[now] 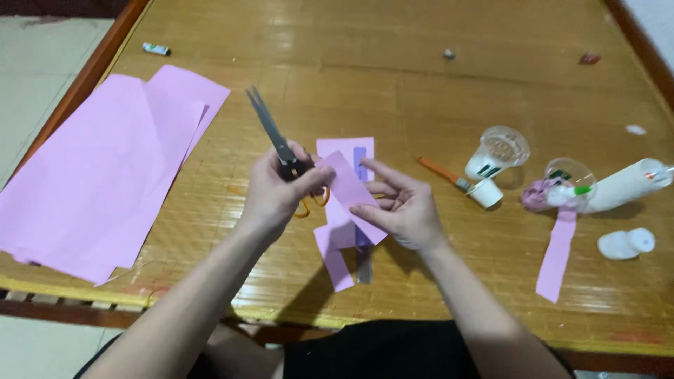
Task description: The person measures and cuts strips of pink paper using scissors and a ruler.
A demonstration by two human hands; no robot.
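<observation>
Head view: my left hand point(275, 191) is closed around the scissors point(281, 151), blades pointing up and away. My right hand point(400, 207) pinches a pink paper strip point(347, 186) above the wooden table point(393, 84). Cut strips lie beneath; I judge cutting partway done, with the large pink sheets point(98, 182) uncut. The strip looks flat and clean-edged.

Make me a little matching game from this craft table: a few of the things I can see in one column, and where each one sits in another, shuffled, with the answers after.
Things:
1. scissors
2. small pink paper piece
3. big pink sheets
4. loose pink strip

Places:
A. lying at the table's left side
B. in the left hand, blades pointing up
C. flat on the table at the right, near the cups
D. pinched by the right hand

Pairs: 1-B, 2-D, 3-A, 4-C
</observation>
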